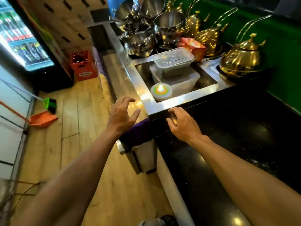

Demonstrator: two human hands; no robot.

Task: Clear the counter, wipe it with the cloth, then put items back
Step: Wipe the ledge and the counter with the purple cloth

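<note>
My left hand (123, 113) is out in front of me with its fingers spread and loosely hooked, gripping nothing, over the left edge of the worktop. The purple cloth (137, 133) hangs over that edge just under the heel of this hand and my wrist; whether my skin touches it I cannot tell. My right hand (182, 123) lies just to the right of the cloth, on the black counter (236, 139). Its fingers are curled down against the stone at the border with the steel rim (175, 104). Something pale shows under them, and I cannot tell if they grip anything. The cloth is between my two hands, lower than both.

Past my fingertips the steel rim frames a sunken basin. In its near corner stands a round tub with a green and orange lid (161, 92). Behind it two clear plastic containers (175, 61) are stacked, the smaller on the larger. Further on stand an orange box (192, 46), a row of gold teapots (241, 62) along the green wall, and shiny steel bowls (140, 43).

Down on the wooden floor to my left lie an orange dustpan (43, 119) and a green broom head (50, 105). Further off, a red crate (83, 66) sits beside a lit drinks fridge (21, 38).
</note>
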